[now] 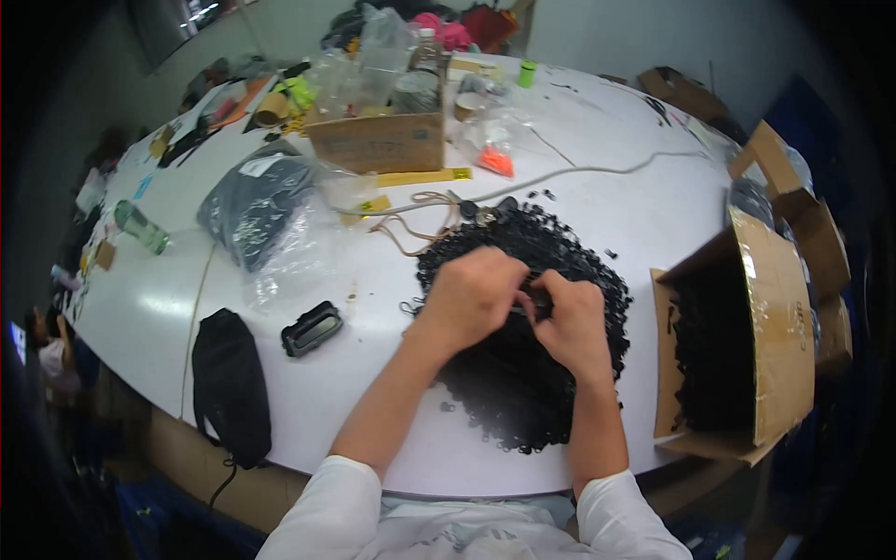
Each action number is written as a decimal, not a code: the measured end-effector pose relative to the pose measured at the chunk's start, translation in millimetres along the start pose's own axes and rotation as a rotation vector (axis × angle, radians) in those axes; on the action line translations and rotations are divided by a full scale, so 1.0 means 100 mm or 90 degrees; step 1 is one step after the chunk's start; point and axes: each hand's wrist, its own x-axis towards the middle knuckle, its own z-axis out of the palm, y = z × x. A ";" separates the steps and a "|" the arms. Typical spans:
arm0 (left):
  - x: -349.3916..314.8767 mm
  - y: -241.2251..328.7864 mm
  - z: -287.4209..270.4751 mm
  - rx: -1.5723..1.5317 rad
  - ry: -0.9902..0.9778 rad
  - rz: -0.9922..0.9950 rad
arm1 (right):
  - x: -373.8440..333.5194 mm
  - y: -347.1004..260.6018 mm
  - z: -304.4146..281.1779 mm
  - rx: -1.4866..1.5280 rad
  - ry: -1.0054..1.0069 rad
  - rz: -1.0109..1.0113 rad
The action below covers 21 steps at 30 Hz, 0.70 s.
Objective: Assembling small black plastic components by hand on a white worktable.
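A wide heap of small black pieces (509, 387), which look like plastic fittings, lies on the white table in front of me. Over its middle, my left hand (478, 291) and my right hand (571, 322) meet with fingertips almost touching. The fingers of both are curled into a pinch. Something small and dark seems to sit between them, but the fingers and the black heap behind make it impossible to name. Brown cords (411, 224) with dark round ends lie at the heap's far left edge.
On the right, an open cardboard box (779, 327) lies on its side with black pieces inside. To the left are a black pouch (229, 387), a black-framed case (313, 329) and a plastic-wrapped dark bundle (257, 201). Behind stand a filled carton (378, 145) and a grey cable (597, 171).
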 end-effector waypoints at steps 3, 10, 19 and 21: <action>0.03 -0.01 -0.17 -0.131 -0.008 -0.106 | 0.03 0.00 -0.04 0.008 -0.006 0.032; 0.05 0.06 -0.08 -0.164 -0.056 -0.003 | 0.00 0.02 -0.05 0.069 0.013 0.012; 0.02 0.10 -0.04 -0.597 -0.008 -0.197 | 0.00 0.03 -0.03 0.203 0.065 -0.046; 0.03 0.20 0.05 -0.588 0.019 -0.116 | 0.00 -0.02 -0.10 0.300 0.090 -0.045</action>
